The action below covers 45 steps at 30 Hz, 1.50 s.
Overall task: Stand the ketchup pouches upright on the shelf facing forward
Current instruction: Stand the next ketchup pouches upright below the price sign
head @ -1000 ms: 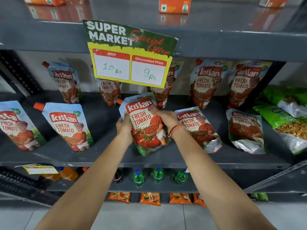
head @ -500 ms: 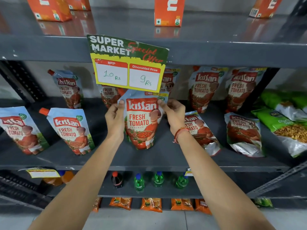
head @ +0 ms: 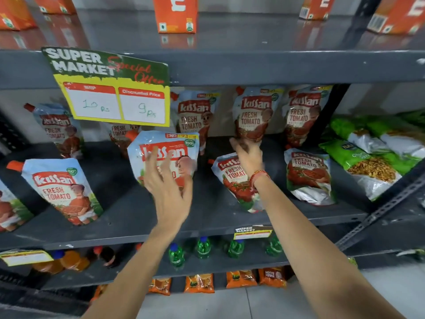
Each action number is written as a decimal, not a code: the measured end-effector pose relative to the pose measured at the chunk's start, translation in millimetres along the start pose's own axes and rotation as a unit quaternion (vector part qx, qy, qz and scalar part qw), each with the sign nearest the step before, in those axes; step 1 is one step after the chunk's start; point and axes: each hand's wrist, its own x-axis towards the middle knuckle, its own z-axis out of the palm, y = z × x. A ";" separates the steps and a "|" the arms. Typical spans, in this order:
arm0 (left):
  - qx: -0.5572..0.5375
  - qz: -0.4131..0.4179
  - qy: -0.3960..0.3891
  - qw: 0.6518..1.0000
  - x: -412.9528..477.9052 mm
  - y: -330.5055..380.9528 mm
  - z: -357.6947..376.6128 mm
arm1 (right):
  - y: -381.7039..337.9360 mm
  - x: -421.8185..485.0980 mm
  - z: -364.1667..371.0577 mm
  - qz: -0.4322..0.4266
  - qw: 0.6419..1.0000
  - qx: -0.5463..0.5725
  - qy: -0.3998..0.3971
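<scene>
A Kissan ketchup pouch (head: 171, 149) stands upright, label forward, at the middle of the grey shelf (head: 142, 224). My left hand (head: 169, 192) hovers just in front of it, fingers spread, holding nothing. My right hand (head: 248, 156) is open above a ketchup pouch lying flat (head: 232, 180); whether it touches that pouch I cannot tell. Another flat pouch (head: 308, 176) lies further right. An upright pouch (head: 62, 189) stands at the front left. Several upright pouches line the back, among them one (head: 255, 113) just beyond my right hand.
A yellow and green price sign (head: 110, 88) hangs from the upper shelf's edge and hides part of the back row. Green snack bags (head: 365, 157) lie at the right. Orange cartons (head: 176, 13) stand on the shelf above; bottles (head: 202, 247) fill the shelf below.
Both hands have let go of the middle pouch, which now stands by itself. My left hand drew back with fingers spread; my right hand moved right, over the flat pouch.
</scene>
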 end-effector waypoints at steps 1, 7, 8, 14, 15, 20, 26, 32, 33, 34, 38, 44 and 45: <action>-0.024 0.028 -0.044 0.998 -6.7 4.8 7.8 | 11.5 6.5 -10.0 0.004 0.995 -0.102 -0.005; -0.161 -0.047 -0.245 0.955 -28.4 22.1 62.6 | 59.4 6.0 -36.5 0.129 0.877 -0.386 -0.258; -0.160 -0.088 -0.252 0.950 -30.0 21.2 73.5 | 63.3 2.4 -35.8 0.130 0.882 -0.375 -0.255; -0.217 -0.464 -0.238 0.825 -17.9 24.6 120.1 | 74.2 -23.2 -31.6 0.100 0.913 -0.350 -0.183; -0.215 -0.497 -0.230 0.809 -15.0 27.3 124.9 | 74.0 -24.9 -32.3 0.098 0.922 -0.336 -0.166; -0.194 -0.531 -0.270 0.780 -11.0 37.1 133.2 | 82.8 -41.0 -35.0 0.078 0.955 -0.275 -0.075; -0.283 -0.556 -0.292 0.725 -7.1 43.5 124.1 | 79.4 -41.7 -39.4 0.079 0.974 -0.207 -0.039; -0.345 -0.552 -0.235 0.722 -2.5 61.6 109.7 | 61.5 -41.8 -44.1 0.105 0.993 -0.008 0.047; -0.357 -0.546 -0.225 0.724 -0.2 64.2 106.5 | 57.6 -41.2 -45.3 0.105 0.992 0.019 0.060; -0.371 -0.538 -0.214 0.726 2.9 66.7 103.5 | 53.4 -40.1 -46.9 0.104 0.991 0.046 0.071; -0.417 -0.488 -0.173 0.747 23.3 78.9 91.8 | 26.9 -31.1 -58.5 0.082 0.974 0.206 0.049; -0.422 -0.402 -0.122 0.804 38.1 88.1 80.1 | -9.0 -13.3 -79.1 -0.005 0.968 0.250 0.020; -0.418 -0.386 -0.120 0.814 37.8 87.0 79.0 | -9.5 -13.0 -80.4 -0.010 0.969 0.247 0.019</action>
